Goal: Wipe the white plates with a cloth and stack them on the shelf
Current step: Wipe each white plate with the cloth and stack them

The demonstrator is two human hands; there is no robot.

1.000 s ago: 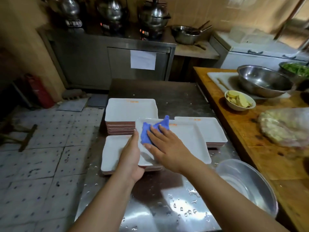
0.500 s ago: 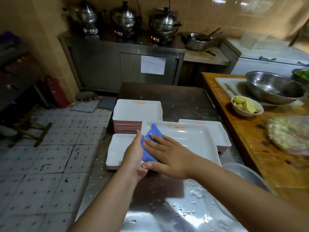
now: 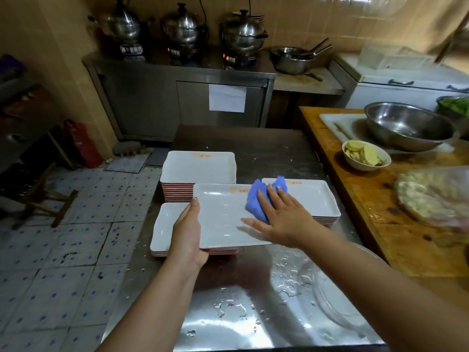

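A white rectangular plate (image 3: 223,217) with an orange logo is held just above the steel table. My left hand (image 3: 187,232) grips its left edge, thumb on top. My right hand (image 3: 281,217) presses a blue cloth (image 3: 258,204) flat onto the plate's right half, fingers straight. Under and around it are three stacks of the same plates: a tall one at the back left (image 3: 199,168), a low one at the front left (image 3: 163,227) and one at the right (image 3: 321,201).
The wet steel table (image 3: 241,313) carries a clear basin (image 3: 337,301) at the front right. A wooden counter (image 3: 411,240) on the right holds a steel bowl (image 3: 408,128), a small bowl of slices (image 3: 365,158) and wrapped food (image 3: 436,196). Tiled floor lies left.
My right hand has slid the blue cloth from the plate's left end across to its right half. My left hand keeps its grip on the left edge.
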